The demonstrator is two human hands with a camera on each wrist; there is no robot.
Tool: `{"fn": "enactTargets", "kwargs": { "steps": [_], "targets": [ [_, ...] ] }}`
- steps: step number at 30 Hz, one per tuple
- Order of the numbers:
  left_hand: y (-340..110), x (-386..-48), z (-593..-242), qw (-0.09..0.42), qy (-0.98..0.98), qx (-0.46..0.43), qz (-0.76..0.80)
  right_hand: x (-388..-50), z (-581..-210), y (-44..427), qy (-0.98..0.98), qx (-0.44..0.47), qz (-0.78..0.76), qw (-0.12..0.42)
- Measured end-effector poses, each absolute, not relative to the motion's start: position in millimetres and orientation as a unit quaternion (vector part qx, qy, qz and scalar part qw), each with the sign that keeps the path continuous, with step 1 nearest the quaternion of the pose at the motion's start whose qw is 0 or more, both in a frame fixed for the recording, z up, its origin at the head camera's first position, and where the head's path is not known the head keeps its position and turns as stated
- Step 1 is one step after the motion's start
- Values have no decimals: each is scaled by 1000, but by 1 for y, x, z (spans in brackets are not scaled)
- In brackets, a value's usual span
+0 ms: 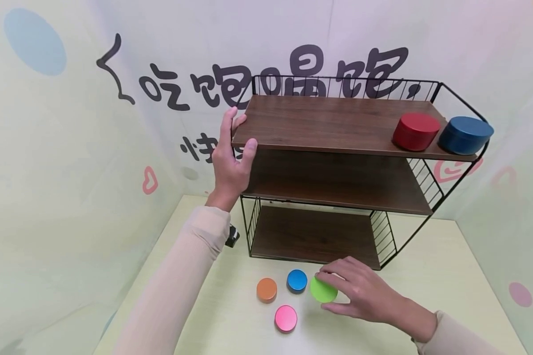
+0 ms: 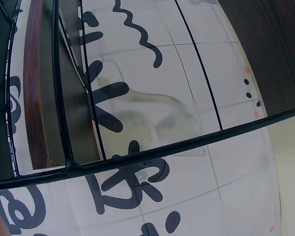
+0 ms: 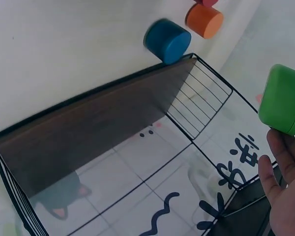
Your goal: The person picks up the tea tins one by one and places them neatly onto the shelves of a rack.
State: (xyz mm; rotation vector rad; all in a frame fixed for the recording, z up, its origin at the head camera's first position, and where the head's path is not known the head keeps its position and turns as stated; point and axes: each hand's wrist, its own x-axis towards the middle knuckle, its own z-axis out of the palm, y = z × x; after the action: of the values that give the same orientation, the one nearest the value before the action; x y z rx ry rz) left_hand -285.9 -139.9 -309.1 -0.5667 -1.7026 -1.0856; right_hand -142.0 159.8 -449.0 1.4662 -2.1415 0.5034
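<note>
The green container (image 1: 323,292) is pinched by the right hand (image 1: 360,292) in front of the shelf rack (image 1: 320,121), beside the small blue container (image 1: 297,280), while the rack's upper left corner is gripped by the left hand (image 1: 232,167). The green one is judged light, stiff and smooth enough to slip, best held around its side wall.

Six containers (image 1: 323,291), one rack (image 1: 328,123)
</note>
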Motion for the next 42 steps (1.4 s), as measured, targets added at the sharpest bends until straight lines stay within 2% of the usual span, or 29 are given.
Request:
{"fn": "enactTargets", "kwargs": {
  "steps": [16, 24, 32, 42],
  "targets": [
    [-140, -286, -309, 502, -704, -234, -445, -158, -404, 164, -754, 569, 154, 289],
    [-140, -286, -310, 503, -707, -233, -440, -163, -376, 169, -785, 546, 122, 267],
    [-140, -287, -310, 505, -706, -231, -439, -174, -345, 166, -747, 565, 123, 328],
    [-141, -287, -311, 503, -709, -228, -439, -181, -305, 164, -724, 569, 104, 376]
  ]
}}
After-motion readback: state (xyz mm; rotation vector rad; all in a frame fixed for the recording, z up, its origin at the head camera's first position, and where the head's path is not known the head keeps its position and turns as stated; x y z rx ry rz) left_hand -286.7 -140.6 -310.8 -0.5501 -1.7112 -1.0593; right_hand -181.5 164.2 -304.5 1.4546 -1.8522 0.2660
